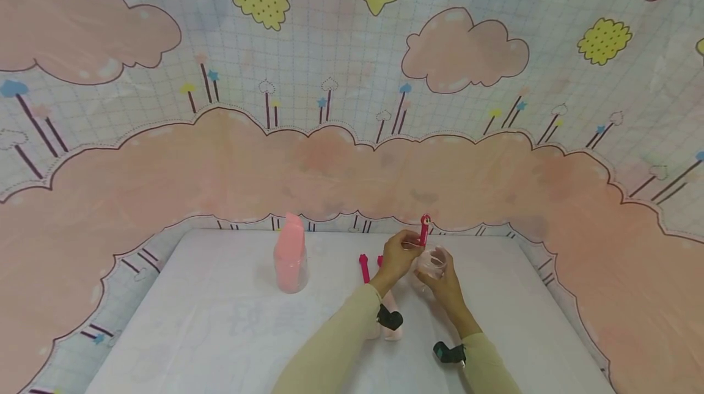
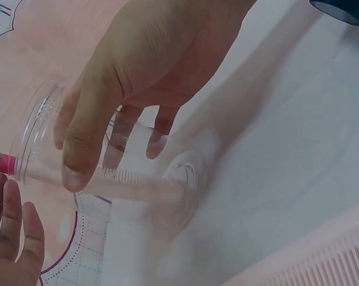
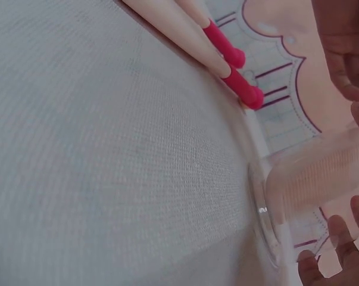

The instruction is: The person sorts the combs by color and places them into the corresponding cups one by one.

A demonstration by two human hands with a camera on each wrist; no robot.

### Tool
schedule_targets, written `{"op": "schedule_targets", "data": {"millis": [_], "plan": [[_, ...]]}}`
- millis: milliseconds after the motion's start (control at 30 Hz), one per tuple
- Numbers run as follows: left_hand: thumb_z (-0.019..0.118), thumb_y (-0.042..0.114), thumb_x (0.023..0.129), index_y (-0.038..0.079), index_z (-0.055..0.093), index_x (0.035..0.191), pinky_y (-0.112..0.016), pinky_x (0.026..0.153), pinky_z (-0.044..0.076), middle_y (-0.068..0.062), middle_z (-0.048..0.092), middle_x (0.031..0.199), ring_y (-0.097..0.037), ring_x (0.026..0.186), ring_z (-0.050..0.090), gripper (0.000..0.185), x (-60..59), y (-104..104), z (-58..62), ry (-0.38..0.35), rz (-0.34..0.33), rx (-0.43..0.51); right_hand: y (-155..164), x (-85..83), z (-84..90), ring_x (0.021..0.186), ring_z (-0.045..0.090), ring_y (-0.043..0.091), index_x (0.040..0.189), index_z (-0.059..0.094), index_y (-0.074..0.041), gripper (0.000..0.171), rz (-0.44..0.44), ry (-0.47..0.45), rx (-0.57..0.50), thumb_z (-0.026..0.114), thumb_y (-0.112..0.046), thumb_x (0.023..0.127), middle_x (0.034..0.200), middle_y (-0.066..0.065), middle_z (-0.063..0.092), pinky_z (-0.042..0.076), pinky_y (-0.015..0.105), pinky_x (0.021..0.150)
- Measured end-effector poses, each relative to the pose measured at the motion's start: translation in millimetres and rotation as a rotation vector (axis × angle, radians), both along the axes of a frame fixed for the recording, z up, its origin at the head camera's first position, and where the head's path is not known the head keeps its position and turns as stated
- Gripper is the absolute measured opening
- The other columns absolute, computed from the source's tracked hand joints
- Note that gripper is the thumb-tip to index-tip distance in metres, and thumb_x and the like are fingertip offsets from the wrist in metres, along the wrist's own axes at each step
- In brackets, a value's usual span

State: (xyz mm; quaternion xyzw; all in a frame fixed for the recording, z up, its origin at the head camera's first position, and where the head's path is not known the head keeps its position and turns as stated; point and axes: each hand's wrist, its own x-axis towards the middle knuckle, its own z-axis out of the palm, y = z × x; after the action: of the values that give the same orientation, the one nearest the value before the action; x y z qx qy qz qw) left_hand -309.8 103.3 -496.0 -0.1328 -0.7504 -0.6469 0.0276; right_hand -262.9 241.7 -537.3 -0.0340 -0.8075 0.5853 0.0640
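Observation:
My right hand (image 1: 448, 290) grips a clear plastic jar (image 2: 137, 211) round its side, with the thumb on the near face and fingers behind. A pale pink comb (image 3: 328, 179) stands inside the jar, its teeth showing through the wall. Its red handle (image 1: 424, 230) sticks up out of the mouth. My left hand (image 1: 398, 256) pinches that handle close above the threaded rim (image 2: 33, 131). In the left wrist view the jar lies across the picture, with the left fingertips at its mouth. The jar's base is at the white tabletop in the right wrist view.
Two more pink combs with red handles (image 3: 224, 44) lie side by side, partly under my left forearm in the head view. Further left stands another clear jar (image 1: 299, 284) with a pink object (image 1: 288, 253) rising above it. A cloud-patterned cloth (image 1: 330, 180) hangs behind the white table (image 1: 220, 321).

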Motion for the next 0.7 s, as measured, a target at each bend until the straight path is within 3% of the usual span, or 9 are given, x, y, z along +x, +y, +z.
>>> {"op": "schedule_targets", "data": {"millis": [100, 300, 567, 700], "plan": [[0.072, 0.006, 0.086, 0.007, 0.068, 0.108, -0.025, 0.078, 0.058, -0.008, 0.072, 0.100, -0.013, 0.090, 0.068, 0.023, 2.4, -2, 1.3, -0.016, -0.005, 0.035, 4, -3.8, -9.9, 0.141, 0.034, 0.037, 0.152, 0.020, -0.012, 0.090, -0.002, 0.026, -0.003, 0.078, -0.024, 0.084, 0.151, 0.018, 0.035, 0.027, 0.059, 0.117], [0.070, 0.012, 0.090, 0.008, 0.066, 0.115, -0.025, 0.081, 0.058, -0.004, 0.071, 0.104, -0.010, 0.092, 0.066, 0.026, 8.1, -4, 8.0, -0.034, -0.028, 0.029, 6, -3.0, -14.0, 0.143, 0.030, 0.038, 0.151, 0.022, -0.015, 0.088, -0.012, 0.023, 0.003, 0.078, -0.027, 0.084, 0.155, 0.017, 0.031, 0.024, 0.061, 0.118], [0.069, 0.014, 0.091, 0.012, 0.066, 0.114, -0.026, 0.085, 0.057, -0.002, 0.070, 0.105, -0.011, 0.094, 0.065, 0.024, 18.1, -11, 21.5, -0.012, -0.019, -0.003, 7, -2.9, -13.3, 0.146, 0.025, 0.039, 0.151, 0.021, -0.016, 0.089, -0.009, -0.011, 0.004, 0.078, -0.031, 0.084, 0.160, 0.017, 0.025, 0.021, 0.061, 0.119], [0.071, 0.016, 0.090, 0.009, 0.066, 0.115, -0.024, 0.084, 0.056, -0.004, 0.070, 0.105, -0.011, 0.094, 0.065, 0.027, 20.4, -20, 23.4, 0.036, -0.022, -0.005, 7, -3.4, -12.7, 0.147, 0.024, 0.039, 0.152, 0.021, -0.017, 0.090, -0.016, -0.029, 0.016, 0.078, -0.030, 0.084, 0.160, 0.016, 0.025, 0.022, 0.060, 0.119]]}}
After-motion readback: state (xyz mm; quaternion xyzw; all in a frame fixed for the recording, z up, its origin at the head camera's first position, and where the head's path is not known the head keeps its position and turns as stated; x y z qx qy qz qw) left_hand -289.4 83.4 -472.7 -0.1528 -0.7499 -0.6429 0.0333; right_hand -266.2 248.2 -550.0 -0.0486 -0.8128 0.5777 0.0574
